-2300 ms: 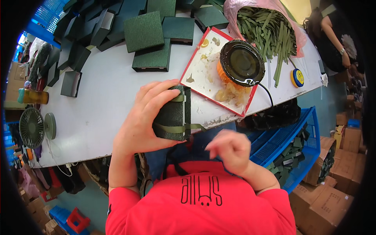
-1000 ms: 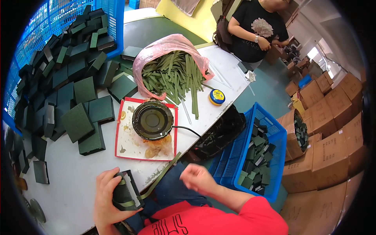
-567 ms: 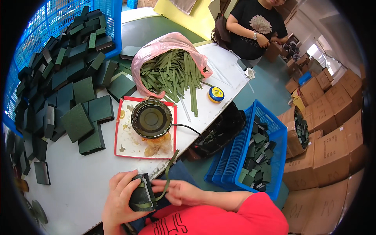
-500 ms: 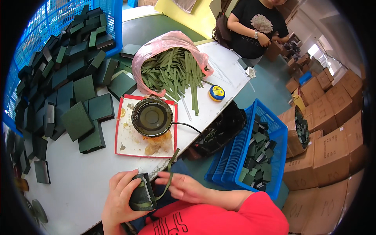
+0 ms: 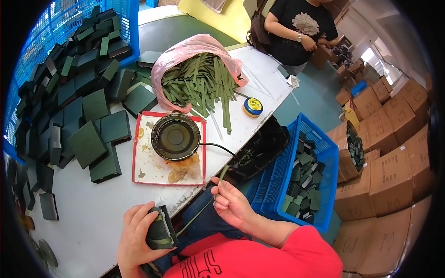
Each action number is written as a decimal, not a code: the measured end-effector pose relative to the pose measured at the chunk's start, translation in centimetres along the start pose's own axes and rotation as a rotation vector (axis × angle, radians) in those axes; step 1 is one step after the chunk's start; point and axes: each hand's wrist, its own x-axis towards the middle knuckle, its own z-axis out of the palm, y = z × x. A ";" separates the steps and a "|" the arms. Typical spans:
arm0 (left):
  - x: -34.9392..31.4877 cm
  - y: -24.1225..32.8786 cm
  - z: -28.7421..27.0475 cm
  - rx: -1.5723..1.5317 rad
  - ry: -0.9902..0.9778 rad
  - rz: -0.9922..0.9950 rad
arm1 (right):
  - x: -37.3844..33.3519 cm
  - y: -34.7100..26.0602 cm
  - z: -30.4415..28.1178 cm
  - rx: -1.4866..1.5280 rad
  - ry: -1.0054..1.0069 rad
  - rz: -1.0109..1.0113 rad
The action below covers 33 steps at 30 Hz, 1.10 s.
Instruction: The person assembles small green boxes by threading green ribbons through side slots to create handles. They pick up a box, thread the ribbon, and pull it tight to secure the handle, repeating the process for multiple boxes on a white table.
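Note:
My left hand (image 5: 135, 232) grips a small dark green box (image 5: 162, 227) at the table's near edge, fingers over its top and thumb below. A narrow green ribbon (image 5: 197, 216) runs from the box up to my right hand (image 5: 234, 204). Thumb and forefinger of that hand pinch it near its far end, and the stretch between looks nearly straight. Ahead of both hands stands a dark round pot (image 5: 175, 137) with a cord, on a white tray with a red rim (image 5: 134, 162), stained with amber residue.
Many green boxes (image 5: 87, 146) spill from a blue crate (image 5: 133, 28) at left. A pink bag (image 5: 162, 62) holds cut green ribbons (image 5: 199, 83); a round blue-yellow tin (image 5: 253, 107) sits nearby. Right, below table level, a blue crate (image 5: 330, 185) holds boxes. Cartons (image 5: 394, 173) and another person (image 5: 301, 34) are beyond.
My right hand has moved up and away to the right, drawing the slack ribbon out nearly straight. My left hand keeps its hold on the box, shifted slightly left in view.

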 end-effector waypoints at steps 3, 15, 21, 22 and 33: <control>0.2 0.0 0.2 -0.003 -0.005 0.009 | 0.1 -0.8 0.6 -0.093 -0.044 -0.061; 0.8 0.0 0.1 0.037 0.001 -0.003 | 2.0 -2.7 3.1 -0.296 -0.007 -0.216; 0.5 0.0 -0.1 0.026 -0.004 -0.034 | 3.6 -2.0 4.2 -0.571 -0.072 -0.221; 0.3 0.0 -0.2 0.029 -0.004 -0.038 | 3.9 -1.8 4.4 -0.611 -0.082 -0.208; 0.1 -0.6 -0.1 0.027 0.008 -0.010 | 6.0 -1.4 5.8 -0.696 -0.001 -0.243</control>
